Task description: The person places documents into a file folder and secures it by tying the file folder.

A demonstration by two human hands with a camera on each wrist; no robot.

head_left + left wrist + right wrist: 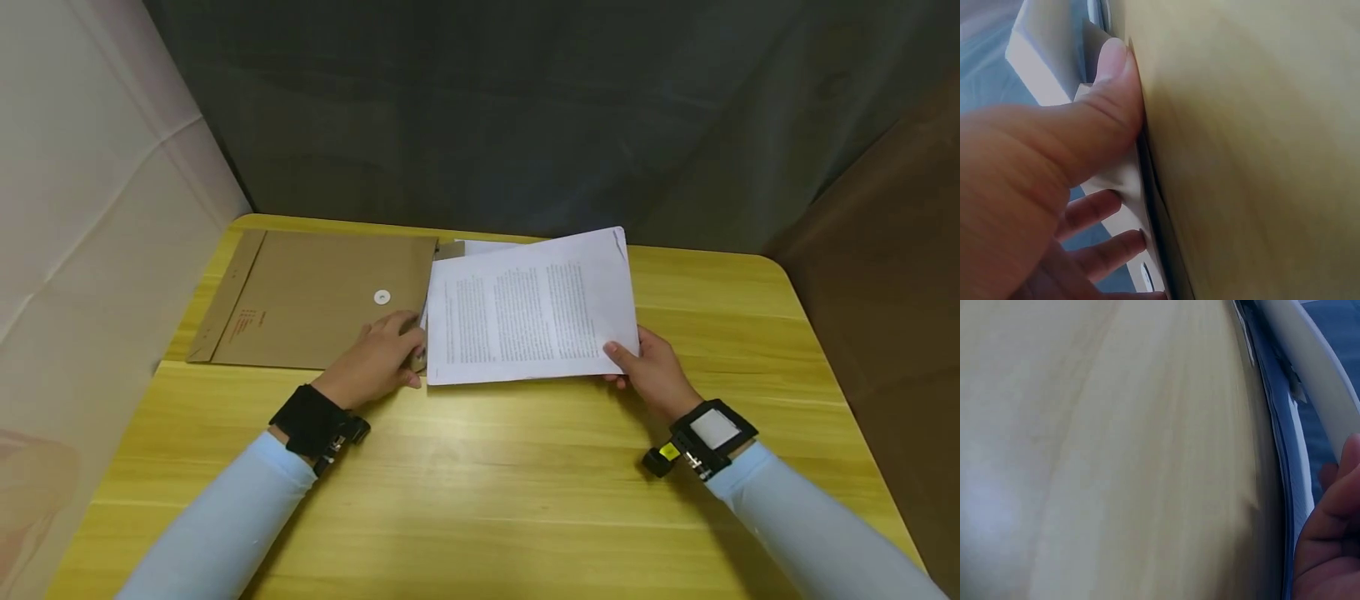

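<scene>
Papers [528, 304] are only partly inside the brown envelope [315, 300], right hand [652, 371] pinching their edge, left hand [382, 358] gripping the envelope mouth, most still outside.

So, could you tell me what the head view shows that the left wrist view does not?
Only the head view shows the printed sheets, the right hand pinching their corner, and the whole brown envelope with its button clasp. Only the left wrist view shows, close up, the left thumb pressed on the envelope's edge with fingers curled beneath. Both show the left hand on the envelope and the yellow table.
</scene>
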